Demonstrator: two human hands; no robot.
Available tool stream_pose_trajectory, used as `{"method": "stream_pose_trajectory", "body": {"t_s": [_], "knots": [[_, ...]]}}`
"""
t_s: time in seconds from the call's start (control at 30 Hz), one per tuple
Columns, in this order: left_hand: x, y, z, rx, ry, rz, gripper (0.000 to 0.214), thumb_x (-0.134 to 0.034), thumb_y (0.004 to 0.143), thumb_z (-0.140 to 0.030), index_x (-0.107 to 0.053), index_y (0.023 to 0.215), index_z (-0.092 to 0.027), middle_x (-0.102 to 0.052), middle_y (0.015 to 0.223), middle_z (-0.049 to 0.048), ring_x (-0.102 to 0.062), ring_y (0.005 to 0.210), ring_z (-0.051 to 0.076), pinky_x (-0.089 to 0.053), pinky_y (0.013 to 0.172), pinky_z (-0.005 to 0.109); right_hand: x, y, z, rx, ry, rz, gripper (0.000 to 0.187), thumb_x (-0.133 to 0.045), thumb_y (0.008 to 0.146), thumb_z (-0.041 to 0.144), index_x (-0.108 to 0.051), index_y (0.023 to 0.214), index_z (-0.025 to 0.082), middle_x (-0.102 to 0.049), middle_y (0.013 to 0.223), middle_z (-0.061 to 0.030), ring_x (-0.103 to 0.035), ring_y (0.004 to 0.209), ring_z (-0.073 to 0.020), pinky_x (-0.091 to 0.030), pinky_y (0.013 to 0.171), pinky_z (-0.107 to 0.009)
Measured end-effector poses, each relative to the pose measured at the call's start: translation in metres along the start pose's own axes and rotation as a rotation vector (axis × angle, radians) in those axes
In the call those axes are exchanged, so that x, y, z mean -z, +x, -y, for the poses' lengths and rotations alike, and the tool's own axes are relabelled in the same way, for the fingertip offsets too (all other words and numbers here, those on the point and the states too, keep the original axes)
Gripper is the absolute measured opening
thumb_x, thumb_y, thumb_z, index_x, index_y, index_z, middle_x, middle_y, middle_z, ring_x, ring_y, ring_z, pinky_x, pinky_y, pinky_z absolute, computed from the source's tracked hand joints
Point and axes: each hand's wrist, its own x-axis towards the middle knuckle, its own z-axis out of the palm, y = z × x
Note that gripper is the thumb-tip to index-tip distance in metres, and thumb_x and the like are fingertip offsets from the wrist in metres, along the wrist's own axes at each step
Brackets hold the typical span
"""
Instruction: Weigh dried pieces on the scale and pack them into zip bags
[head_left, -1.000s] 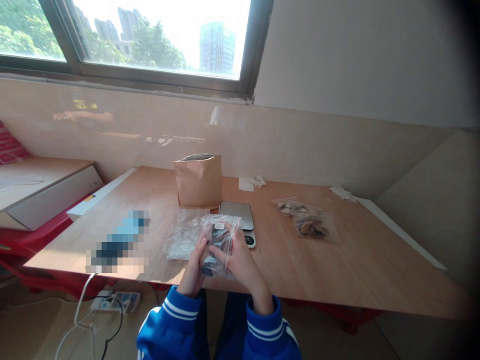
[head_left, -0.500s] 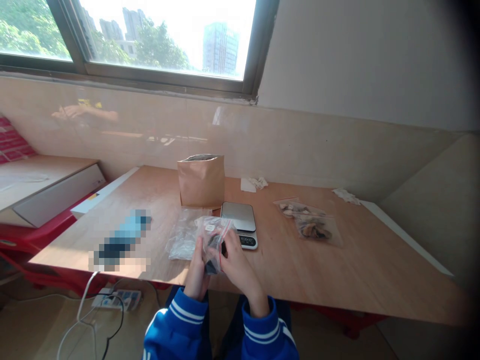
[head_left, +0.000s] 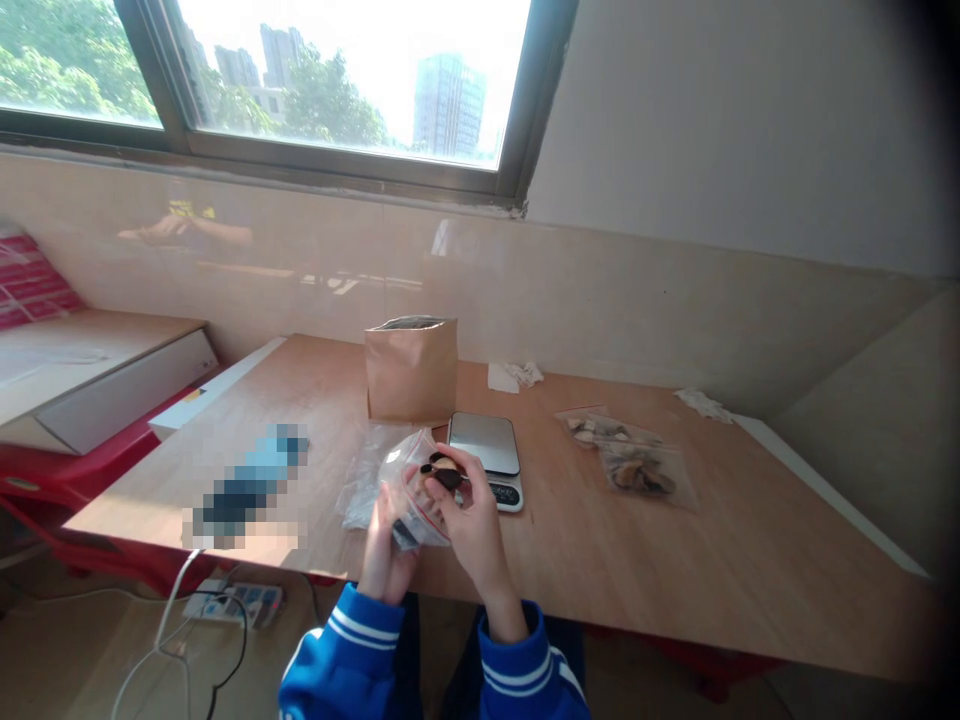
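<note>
My left hand (head_left: 388, 550) grips a small clear zip bag (head_left: 403, 458) with a red seal line, tilted toward the right with its mouth open. Dark material shows in the bag's lower part. Just at the mouth, my right hand (head_left: 478, 525) pinches some dark brown and tan dried pieces (head_left: 448, 478) between thumb and fingers; their exact kind is hard to tell. Behind my right hand lies a kitchen scale (head_left: 484, 443) with a silver plate, its display partly covered. Flat clear plastic bags (head_left: 361, 497) lie under and left of the held bag.
An open kraft paper pouch (head_left: 411, 375) stands upright behind the scale. To the right lie two filled zip bags, one with pale pieces (head_left: 598, 430) and one with brown pieces (head_left: 637, 474). Crumpled tissue (head_left: 525, 374) sits near the wall. A blurred object (head_left: 251, 480) lies at left.
My right hand has come up out of the bag and now shows dried pieces in its fingers. The held bag has tilted, its mouth facing right. The view has shifted slightly.
</note>
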Motion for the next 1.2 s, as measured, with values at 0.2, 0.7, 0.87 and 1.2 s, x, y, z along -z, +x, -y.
{"method": "stream_pose_trajectory", "body": {"t_s": [0.2, 0.7, 0.87, 1.2], "knots": [[0.01, 0.007, -0.008, 0.029, -0.021, 0.045, 0.048, -0.036, 0.098, -0.036, -0.044, 0.141, -0.018, -0.065, 0.125, 0.0125, -0.062, 0.114, 0.025, -0.047, 0.103, 0.04, -0.011, 0.001, -0.004, -0.157, 0.356, -0.294, 0.045, -0.067, 0.081, 0.039, -0.054, 0.121, 0.021, -0.064, 0.115, -0.0081, -0.063, 0.103, -0.0193, -0.051, 0.09, -0.035], [0.037, 0.078, -0.039, 0.276, -0.071, 0.09, 0.055, -0.039, 0.095, -0.029, -0.031, 0.148, -0.016, -0.063, 0.128, 0.0128, -0.066, 0.107, 0.026, -0.051, 0.096, 0.045, 0.019, 0.017, -0.041, -0.374, 0.812, -0.433, 0.032, -0.075, 0.076, 0.041, -0.066, 0.103, 0.027, -0.068, 0.104, 0.0001, -0.065, 0.094, -0.0155, -0.053, 0.096, -0.042], [0.057, 0.084, -0.03, 0.256, -0.152, 0.14, 0.057, -0.041, 0.096, -0.033, -0.028, 0.15, -0.02, -0.06, 0.133, 0.0098, -0.065, 0.108, 0.023, -0.051, 0.094, 0.039, 0.028, 0.023, -0.041, -0.365, 0.827, -0.453, 0.028, -0.076, 0.076, 0.039, -0.067, 0.1, 0.026, -0.069, 0.103, 0.001, -0.065, 0.097, -0.0149, -0.054, 0.097, -0.039], [0.056, 0.082, -0.033, 0.277, -0.147, 0.162, 0.061, -0.041, 0.095, -0.033, -0.023, 0.152, -0.022, -0.061, 0.131, 0.0087, -0.063, 0.11, 0.022, -0.054, 0.086, 0.035, 0.027, 0.071, -0.036, -0.39, 0.937, -0.39, 0.01, -0.07, 0.082, 0.031, -0.064, 0.082, 0.023, -0.069, 0.084, 0.0023, -0.066, 0.084, -0.0113, -0.057, 0.089, -0.031]]}}
